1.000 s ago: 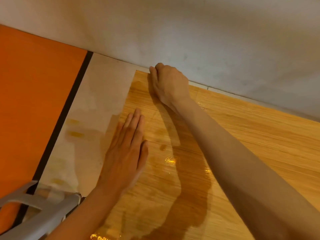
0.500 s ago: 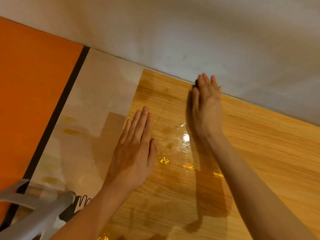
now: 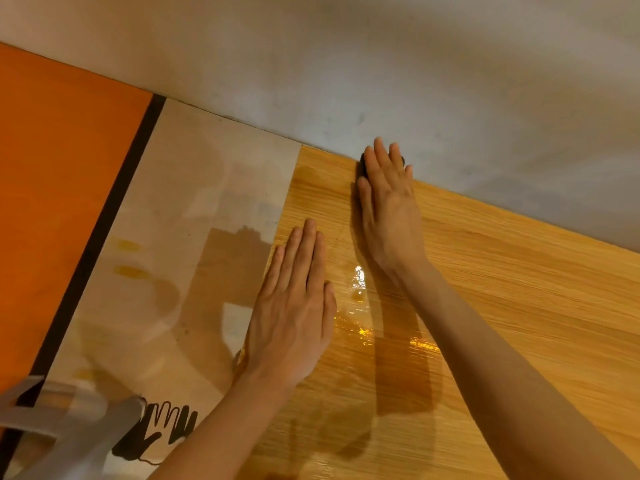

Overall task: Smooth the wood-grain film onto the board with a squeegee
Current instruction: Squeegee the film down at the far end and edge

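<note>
Both your hands lie flat, fingers straight, on wood-grain film [image 3: 502, 306] | left hand [image 3: 294, 306] beside film's left edge, bare board [image 3: 194, 202] beyond | right hand [image 3: 388, 202] at far edge, wall [image 3: 381, 64] adjoining

Your wood-grain film [image 3: 485, 306] showed honey-yellow with fine darker streaks, glossy highlights glinting amber near the middle. The bare board [image 3: 194, 209] beside it read pale beige, blotched with a few yellowish smears and printed with black hand outlines [image 3: 162, 427] low down. A black strip [image 3: 104, 216] edged a flat orange panel [image 3: 59, 168]. The wall [image 3: 381, 64] looked mottled grey-white.
</note>
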A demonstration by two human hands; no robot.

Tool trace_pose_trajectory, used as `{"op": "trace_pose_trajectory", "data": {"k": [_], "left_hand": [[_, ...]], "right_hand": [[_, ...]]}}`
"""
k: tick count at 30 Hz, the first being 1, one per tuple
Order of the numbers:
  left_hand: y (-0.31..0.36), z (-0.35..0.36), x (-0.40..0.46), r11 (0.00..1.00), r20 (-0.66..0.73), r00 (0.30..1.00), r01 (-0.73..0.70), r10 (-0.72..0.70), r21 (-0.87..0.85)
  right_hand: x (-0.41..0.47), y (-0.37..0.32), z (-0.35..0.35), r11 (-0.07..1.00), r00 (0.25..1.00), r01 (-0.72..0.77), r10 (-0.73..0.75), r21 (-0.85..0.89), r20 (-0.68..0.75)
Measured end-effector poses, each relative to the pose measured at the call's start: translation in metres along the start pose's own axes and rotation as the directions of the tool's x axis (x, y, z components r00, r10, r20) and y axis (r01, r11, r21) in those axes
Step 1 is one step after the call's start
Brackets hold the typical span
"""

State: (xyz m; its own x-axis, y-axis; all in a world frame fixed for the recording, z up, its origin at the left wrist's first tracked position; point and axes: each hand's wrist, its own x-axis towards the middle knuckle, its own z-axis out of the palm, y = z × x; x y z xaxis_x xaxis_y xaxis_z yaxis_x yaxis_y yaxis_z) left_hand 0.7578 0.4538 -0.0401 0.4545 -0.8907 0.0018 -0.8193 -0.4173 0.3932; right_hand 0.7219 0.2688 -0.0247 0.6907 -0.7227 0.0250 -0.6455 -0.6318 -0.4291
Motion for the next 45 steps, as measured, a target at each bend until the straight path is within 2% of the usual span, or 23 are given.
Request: {"op": "trace_pose_trajectory", "data": {"k": [4, 6, 11, 13, 18, 23, 26, 29, 32, 35, 41, 43, 45], "left_hand": [[0.000, 0.002, 0.001, 1.000, -0.017, 1.000, -0.006, 0.006, -0.016], [0.000, 0.002, 0.001, 0.999, -0.022, 1.000, -0.013, 0.012, -0.030], [0.000, 0.001, 0.003, 1.000, -0.009, 1.000, 0.003, -0.003, 0.005], [0.001, 0.001, 0.003, 1.000, -0.015, 1.000, 0.001, -0.001, 0.010], [0.001, 0.001, 0.002, 1.000, -0.028, 1.000, 0.009, -0.009, 0.015], [0.001, 0.000, 0.002, 0.999, -0.004, 1.000, 0.026, -0.026, 0.019], [0.008, -0.003, -0.008, 0.996, -0.010, 0.996, 0.088, -0.088, -0.008], [0.023, -0.002, -0.036, 0.982, -0.048, 0.981, 0.186, -0.188, -0.042], [0.032, 0.002, -0.060, 0.946, -0.056, 0.945, 0.324, -0.322, 0.020], [0.034, 0.007, -0.067, 0.927, -0.062, 0.927, 0.373, -0.369, 0.048], [0.033, 0.011, -0.065, 0.924, -0.068, 0.927, 0.375, -0.370, 0.079], [0.033, 0.011, -0.065, 0.920, -0.088, 0.923, 0.382, -0.375, 0.083], [0.033, 0.011, -0.064, 0.921, -0.104, 0.924, 0.377, -0.368, 0.092]], "right_hand": [[-0.075, -0.010, -0.003, 0.984, 0.981, 0.175, -0.175, 0.014, 0.087], [-0.075, -0.006, -0.003, 0.974, 0.967, 0.223, -0.225, 0.030, 0.117], [0.017, -0.014, 0.005, 0.992, 0.990, 0.124, -0.124, 0.000, 0.072], [0.017, -0.018, 0.010, 0.994, 0.992, 0.108, -0.108, 0.014, 0.063], [-0.047, -0.015, 0.003, 0.972, 0.965, 0.231, -0.234, 0.038, 0.114], [0.014, -0.015, 0.004, 0.962, 0.952, 0.264, -0.272, 0.072, 0.140], [0.019, 0.004, -0.001, 0.944, 0.934, 0.328, -0.330, 0.037, 0.140], [0.003, 0.038, -0.022, 0.967, 0.967, 0.251, -0.248, -0.046, 0.056], [0.006, 0.051, -0.029, 0.970, 0.975, 0.221, -0.219, -0.101, 0.032], [0.029, 0.030, -0.020, 0.975, 0.975, 0.218, -0.216, -0.042, 0.055], [0.085, -0.031, 0.009, 0.963, 0.936, 0.219, -0.253, 0.158, 0.244], [0.093, -0.039, 0.015, 0.937, 0.917, 0.253, -0.312, 0.241, 0.251], [0.092, -0.032, 0.017, 0.892, 0.881, 0.365, -0.423, 0.265, 0.211]]}}
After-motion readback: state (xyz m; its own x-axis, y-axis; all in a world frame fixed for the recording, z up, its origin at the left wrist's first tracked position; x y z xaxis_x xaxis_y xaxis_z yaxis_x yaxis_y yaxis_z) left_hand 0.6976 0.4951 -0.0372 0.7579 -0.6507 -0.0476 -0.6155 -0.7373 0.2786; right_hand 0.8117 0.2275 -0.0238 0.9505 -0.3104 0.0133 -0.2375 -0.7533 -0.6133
